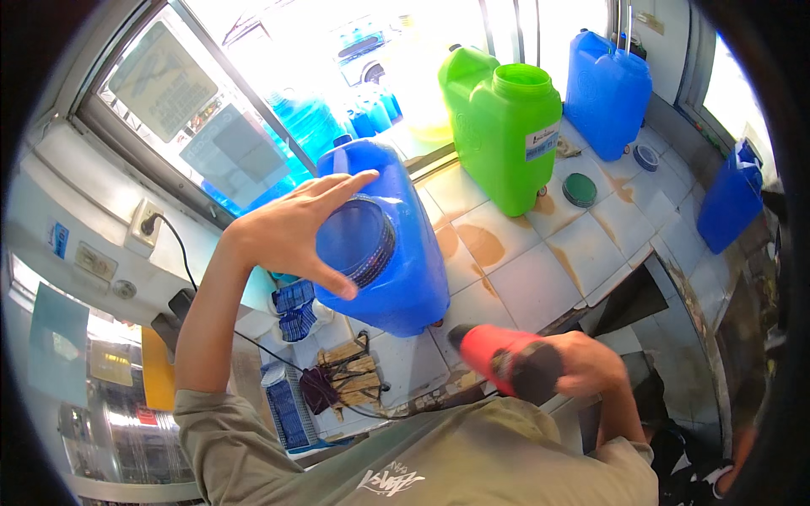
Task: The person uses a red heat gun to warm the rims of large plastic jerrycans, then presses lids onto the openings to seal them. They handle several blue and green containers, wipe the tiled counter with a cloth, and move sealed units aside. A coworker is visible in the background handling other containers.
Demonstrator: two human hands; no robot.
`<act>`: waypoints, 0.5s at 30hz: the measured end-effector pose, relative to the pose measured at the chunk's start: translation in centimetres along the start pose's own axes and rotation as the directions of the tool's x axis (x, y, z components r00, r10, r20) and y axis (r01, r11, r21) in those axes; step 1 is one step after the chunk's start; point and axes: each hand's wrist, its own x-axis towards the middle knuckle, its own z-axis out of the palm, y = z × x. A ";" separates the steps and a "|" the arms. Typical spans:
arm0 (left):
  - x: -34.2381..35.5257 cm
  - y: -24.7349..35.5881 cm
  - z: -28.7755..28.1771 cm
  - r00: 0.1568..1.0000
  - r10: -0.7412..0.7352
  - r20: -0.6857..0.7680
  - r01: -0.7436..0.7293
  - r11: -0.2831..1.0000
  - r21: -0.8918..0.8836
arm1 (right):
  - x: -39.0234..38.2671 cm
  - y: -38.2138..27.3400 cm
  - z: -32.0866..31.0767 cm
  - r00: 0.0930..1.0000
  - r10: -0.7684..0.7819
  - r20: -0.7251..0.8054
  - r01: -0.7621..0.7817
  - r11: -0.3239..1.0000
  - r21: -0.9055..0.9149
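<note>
1. Spanning the round lid (353, 242), the left hand (287, 223) is splayed; contact cannot be told.
2. A red heat gun (502, 354) is gripped by the right hand (592, 364) above the bench's (540, 270) near edge.
3. Toward the far edge, the lidded blue container (418, 266) is set beside a green container (506, 126).

Left of centre in the frame, the first jug (409, 261) stands on the counter (540, 278), its lid (359, 240) at the left hand (291, 223). Below and right of it, the right hand (595, 364) holds a blower (506, 358), nozzle toward the jug. Upper centre, a second jug (506, 135) stands before the window opening, a loose lid (580, 190) on the counter to its right. Upper right stands a third jug (607, 101), a small cap (646, 158) beside it; a fourth jug (731, 202) is near the right edge. Lower left, a bundle (359, 375) lies below the first jug.
</note>
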 end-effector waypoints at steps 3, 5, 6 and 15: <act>1.3 0.6 0.0 0.977 0.203 0.065 -0.198 0.977 -0.073 | -3.1 1.7 -2.4 0.978 0.009 -0.206 -0.019 0.999 -0.046; 1.9 1.4 0.1 0.990 0.063 0.124 -0.062 0.998 -0.017 | -3.6 3.0 -2.9 0.933 0.031 -0.358 -0.055 0.997 -0.055; 1.9 2.0 0.5 0.989 -0.088 0.120 0.087 0.996 0.016 | -4.1 3.3 -2.7 0.902 0.093 -0.421 -0.103 0.995 -0.003; 0.1 0.9 0.8 0.997 -0.075 -0.021 0.075 0.997 -0.002 | -6.1 6.0 -3.9 0.714 0.331 -0.617 0.086 0.833 0.546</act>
